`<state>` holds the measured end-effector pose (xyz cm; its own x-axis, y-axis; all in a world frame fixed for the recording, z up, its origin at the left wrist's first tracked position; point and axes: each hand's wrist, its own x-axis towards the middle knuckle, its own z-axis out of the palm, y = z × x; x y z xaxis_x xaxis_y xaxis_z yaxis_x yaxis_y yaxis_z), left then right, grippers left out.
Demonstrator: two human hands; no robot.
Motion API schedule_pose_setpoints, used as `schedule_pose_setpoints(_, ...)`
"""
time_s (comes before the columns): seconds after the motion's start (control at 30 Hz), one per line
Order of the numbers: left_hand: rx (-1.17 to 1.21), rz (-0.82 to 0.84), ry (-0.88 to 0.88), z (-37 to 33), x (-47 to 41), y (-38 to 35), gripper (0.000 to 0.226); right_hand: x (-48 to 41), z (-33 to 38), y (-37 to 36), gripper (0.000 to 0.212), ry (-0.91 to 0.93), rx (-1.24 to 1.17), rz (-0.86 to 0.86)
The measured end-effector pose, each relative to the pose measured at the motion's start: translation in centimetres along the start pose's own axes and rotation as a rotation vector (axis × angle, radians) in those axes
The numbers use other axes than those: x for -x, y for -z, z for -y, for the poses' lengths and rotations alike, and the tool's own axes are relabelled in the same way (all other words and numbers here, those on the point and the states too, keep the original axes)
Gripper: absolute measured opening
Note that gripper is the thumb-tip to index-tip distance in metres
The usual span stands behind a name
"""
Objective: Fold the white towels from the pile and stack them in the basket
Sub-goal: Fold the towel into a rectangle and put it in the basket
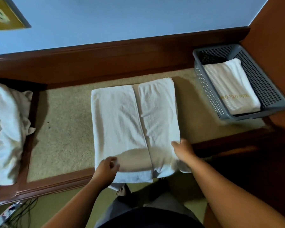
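Note:
A white towel [132, 122] lies flat on the beige table top, both long sides folded in so they meet along a seam down the middle. My left hand [106, 168] rests at its near left corner, fingers curled and pinching the cloth. My right hand [182, 149] grips the towel's near right edge, the thumb on top. At the back right stands a grey perforated basket [260, 76] with one folded white towel [232, 86] inside. The pile of unfolded white towels [5, 129] sits at the left edge.
The table has a raised dark wooden rim [59, 181] along the front and a wooden back rail [105, 60] under a blue wall. Cables [15, 209] lie on the floor at lower left. My legs and a bare foot [122, 191] show below the table edge.

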<state>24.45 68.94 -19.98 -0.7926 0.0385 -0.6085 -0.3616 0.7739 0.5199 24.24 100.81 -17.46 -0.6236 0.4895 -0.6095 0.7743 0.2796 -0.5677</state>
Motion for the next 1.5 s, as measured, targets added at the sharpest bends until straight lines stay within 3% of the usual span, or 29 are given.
schedule_pose_setpoints(0.1,0.421,0.057,0.16,0.3,-0.6,1.6,0.028,3.8,2.2,-6.1,0.032,0.051,-0.083,-0.012)
schedule_pose_setpoints(0.17,0.684,0.099,0.278,-0.1,-0.5,2.7,0.037,6.7,3.0,-10.3,0.035,0.119,-0.069,0.135)
schedule_pose_setpoints(0.27,0.757,0.109,0.324,0.6,-0.5,3.3,0.048,10.7,2.7,-15.2,0.048,0.222,-0.019,0.503)
schedule_pose_setpoints(0.33,0.695,0.11,0.302,1.3,-0.7,3.4,0.051,12.1,1.5,-16.9,0.062,0.248,0.086,0.598)
schedule_pose_setpoints(0.5,0.145,0.09,0.062,1.4,-1.6,3.0,0.053,12.5,-3.0,-17.1,0.06,0.229,0.103,0.392)
schedule_pose_setpoints(0.6,-0.07,0.142,0.005,0.9,-1.9,2.6,0.053,12.4,-6.2,-16.7,0.037,0.193,0.137,0.256)
schedule_pose_setpoints(0.73,-0.142,0.242,0.024,0.2,-1.9,2.0,0.035,10.8,-10.2,-16.8,0.038,0.002,0.12,0.164)
schedule_pose_setpoints(0.87,-0.163,0.249,0.02,0.4,-1.3,2.0,0.028,8.7,-13.4,-18.0,0.048,-0.284,-0.109,0.042)
schedule_pose_setpoints(0.97,-0.087,0.228,0.063,0.5,-1.2,2.6,0.029,7.2,-13.2,-18.2,0.066,-0.459,-0.427,-0.014)
schedule_pose_setpoints(1.03,-0.002,0.192,0.089,0.0,-2.1,3.2,0.03,5.6,-13.6,-18.5,0.069,-0.65,-0.732,-0.005)
schedule_pose_setpoints(1.1,0.04,0.153,0.066,-0.9,-3.5,3.8,0.031,4.3,-14.5,-19.0,0.067,-0.735,-0.865,0.029)
schedule_pose_setpoints(1.2,0.008,0.141,0.024,-2.2,-5.4,4.1,0.037,3.0,-15.6,-20.0,0.065,-0.666,-0.815,0.055)
schedule_pose_setpoints(1.33,-0.186,0.09,0.017,-2.1,-5.7,3.0,0.035,4.0,-17.1,-19.0,0.027,-0.615,-0.811,0.095)
schedule_pose_setpoints(1.5,-0.298,-0.043,-0.108,-1.8,-4.0,1.6,0.018,6.3,-22.5,-18.7,0.048,-0.759,-0.486,-0.033)
